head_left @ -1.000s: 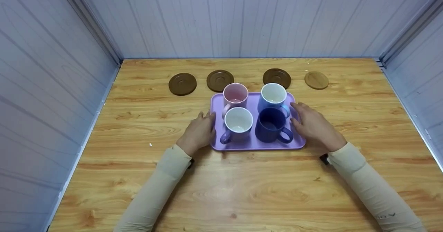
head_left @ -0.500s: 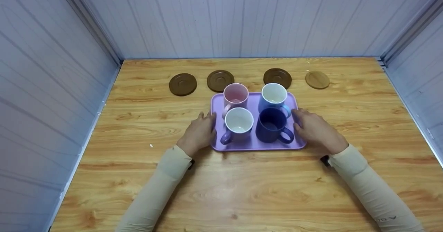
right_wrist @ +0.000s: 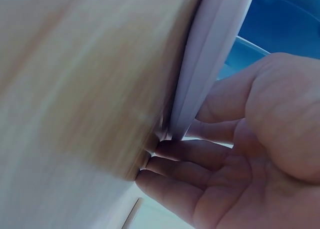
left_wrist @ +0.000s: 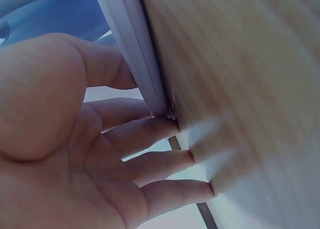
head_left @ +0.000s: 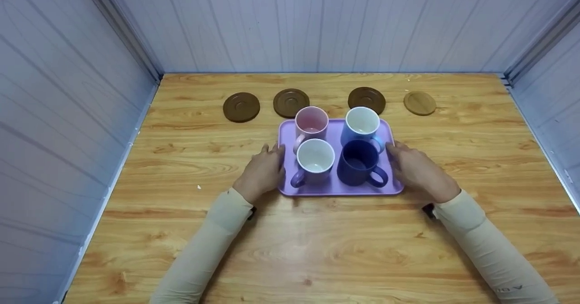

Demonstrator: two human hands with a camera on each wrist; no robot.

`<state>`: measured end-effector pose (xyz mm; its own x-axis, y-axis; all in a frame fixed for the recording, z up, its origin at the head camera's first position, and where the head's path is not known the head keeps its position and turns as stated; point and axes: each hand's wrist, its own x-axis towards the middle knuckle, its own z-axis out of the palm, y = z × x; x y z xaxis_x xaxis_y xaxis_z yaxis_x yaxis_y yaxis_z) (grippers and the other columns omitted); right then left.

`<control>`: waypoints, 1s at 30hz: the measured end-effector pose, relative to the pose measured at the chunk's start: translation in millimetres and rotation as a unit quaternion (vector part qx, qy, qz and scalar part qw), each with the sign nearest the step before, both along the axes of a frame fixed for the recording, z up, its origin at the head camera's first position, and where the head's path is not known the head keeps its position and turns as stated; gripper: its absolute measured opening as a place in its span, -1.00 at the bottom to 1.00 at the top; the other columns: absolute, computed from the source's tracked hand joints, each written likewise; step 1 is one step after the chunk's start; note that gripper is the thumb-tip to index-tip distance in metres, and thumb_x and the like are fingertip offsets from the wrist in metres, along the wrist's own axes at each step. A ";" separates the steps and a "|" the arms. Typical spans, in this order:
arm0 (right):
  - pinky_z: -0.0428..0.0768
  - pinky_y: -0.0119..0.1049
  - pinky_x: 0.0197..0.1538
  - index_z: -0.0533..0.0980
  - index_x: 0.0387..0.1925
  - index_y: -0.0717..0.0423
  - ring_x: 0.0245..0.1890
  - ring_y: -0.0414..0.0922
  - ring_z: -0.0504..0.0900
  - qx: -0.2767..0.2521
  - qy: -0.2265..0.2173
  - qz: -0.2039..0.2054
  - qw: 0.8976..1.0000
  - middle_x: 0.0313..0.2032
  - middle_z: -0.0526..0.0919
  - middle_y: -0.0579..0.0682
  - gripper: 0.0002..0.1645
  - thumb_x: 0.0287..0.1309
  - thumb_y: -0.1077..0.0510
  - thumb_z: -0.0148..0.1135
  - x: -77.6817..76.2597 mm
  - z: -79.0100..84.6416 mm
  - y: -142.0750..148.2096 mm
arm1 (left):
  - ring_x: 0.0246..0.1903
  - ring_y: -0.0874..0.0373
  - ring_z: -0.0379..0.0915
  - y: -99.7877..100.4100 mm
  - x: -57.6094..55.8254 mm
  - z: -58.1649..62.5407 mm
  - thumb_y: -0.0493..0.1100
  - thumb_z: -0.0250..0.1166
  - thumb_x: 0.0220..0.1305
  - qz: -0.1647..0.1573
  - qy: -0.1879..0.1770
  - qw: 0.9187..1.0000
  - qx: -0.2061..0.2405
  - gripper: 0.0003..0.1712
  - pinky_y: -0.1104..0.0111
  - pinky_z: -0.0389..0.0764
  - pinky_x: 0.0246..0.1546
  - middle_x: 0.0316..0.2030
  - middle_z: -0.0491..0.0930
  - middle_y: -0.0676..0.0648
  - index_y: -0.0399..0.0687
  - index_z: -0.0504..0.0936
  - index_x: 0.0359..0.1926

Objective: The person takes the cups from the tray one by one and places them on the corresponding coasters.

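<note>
A lilac tray lies on the wooden table with mugs standing upright on it: pink and light blue at the back, purple with a white inside and dark blue in front. My left hand is at the tray's left edge, thumb against the rim and the lower fingertips on the table in the left wrist view. At the opposite edge, my right hand touches the rim with its thumb, its lower fingers reaching down to the tabletop. Both hands' fingers look fairly straight.
Behind the tray sit dark brown round coasters, the middle one and right one close to the mugs. A lighter wooden coaster lies at the far right. Pale panel walls enclose the table's back and sides.
My right hand has shifted slightly outward, its thumb and fingertips drawing back from over the tray to its right edge. The left hand stays at its edge, and the mugs keep their places.
</note>
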<state>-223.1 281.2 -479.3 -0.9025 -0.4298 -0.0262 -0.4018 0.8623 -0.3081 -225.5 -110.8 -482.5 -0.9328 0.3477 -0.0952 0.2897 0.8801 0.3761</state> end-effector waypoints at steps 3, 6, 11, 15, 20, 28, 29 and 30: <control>0.51 0.29 0.23 0.28 0.43 0.47 0.16 0.41 0.58 0.002 -0.003 -0.007 1.000 0.30 0.46 0.47 -0.35 0.38 0.30 0.12 0.1 1.0 0.9 | 0.44 -0.46 0.16 1.4 -2.4 3.5 -0.20 0.11 0.48 0.000 0.002 1.000 0.006 -0.37 -0.32 0.29 0.34 0.46 0.32 -0.35 -0.33 0.34 0.49; 0.52 0.28 0.21 0.28 0.44 0.47 0.14 0.40 0.59 0.003 -0.003 -0.009 1.000 0.30 0.46 0.46 -0.33 0.37 0.31 0.12 0.4 0.9 1.8 | 0.35 -0.39 0.36 2.0 -4.1 5.4 -0.23 0.12 0.47 0.004 0.018 1.000 0.026 -0.44 -0.19 0.41 0.32 0.35 0.48 -0.36 -0.35 0.43 0.42; 0.56 0.27 0.15 0.28 0.43 0.49 0.07 0.38 0.63 0.003 0.000 -0.003 1.000 0.27 0.48 0.46 -0.33 0.34 0.34 0.12 1.4 -0.6 1.9 | 0.17 -0.16 0.59 2.4 -4.7 11.5 -0.25 0.18 0.44 0.037 0.038 0.993 0.101 -0.49 0.03 0.55 0.25 0.15 0.64 -0.32 -0.36 0.51 0.34; 0.57 0.28 0.13 0.32 0.41 0.47 0.05 0.40 0.63 -0.002 0.011 -0.002 1.000 0.25 0.50 0.45 -0.37 0.35 0.34 0.11 1.1 -1.7 0.6 | 0.06 -0.11 0.64 4.3 -6.0 18.6 -0.22 0.22 0.44 0.063 0.027 0.975 0.212 -0.55 0.09 0.62 0.14 0.06 0.69 -0.27 -0.29 0.58 0.28; 0.57 0.29 0.11 0.35 0.37 0.47 0.04 0.43 0.63 -0.004 0.022 0.000 1.000 0.23 0.52 0.46 -0.41 0.35 0.34 0.08 -0.3 -2.6 -0.4 | -0.04 0.01 0.68 11.3 -8.7 23.3 -0.19 0.25 0.46 0.075 -0.016 0.938 0.339 -0.66 0.21 0.65 0.08 -0.07 0.74 -0.18 -0.26 0.66 0.16; 0.55 0.28 0.17 0.32 0.41 0.45 0.08 0.42 0.62 -0.002 0.006 -0.009 1.000 0.27 0.48 0.47 -0.40 0.41 0.31 0.04 -1.2 -2.7 0.9 | -0.22 0.14 0.58 25.1 -14.4 21.6 -0.07 0.31 0.47 0.103 -0.045 0.926 0.362 -0.70 0.35 0.58 -0.11 -0.23 0.73 -0.10 -0.23 0.73 -0.02; 0.54 0.28 0.18 0.32 0.42 0.45 0.10 0.42 0.61 -0.003 0.004 -0.010 1.000 0.28 0.48 0.47 -0.40 0.43 0.30 0.03 -1.3 -2.7 1.2 | -0.24 0.14 0.57 26.0 -14.9 20.9 -0.08 0.31 0.47 0.104 -0.047 0.925 0.362 -0.71 0.37 0.57 -0.13 -0.25 0.73 -0.10 -0.23 0.73 -0.03; 0.54 0.28 0.19 0.31 0.43 0.45 0.11 0.41 0.60 -0.004 0.003 -0.012 1.000 0.28 0.47 0.47 -0.41 0.44 0.29 0.02 -1.1 -2.7 1.5 | -0.25 0.15 0.56 26.8 -15.4 20.4 -0.10 0.31 0.47 0.104 -0.049 0.925 0.363 -0.72 0.38 0.56 -0.15 -0.27 0.73 -0.10 -0.24 0.74 -0.04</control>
<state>-224.2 282.7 -482.0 -0.9126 -0.4086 -0.0177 -0.3830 0.8691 -0.3131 -240.9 -84.0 -462.2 -0.9859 0.1674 0.0053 0.0758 0.4179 0.9053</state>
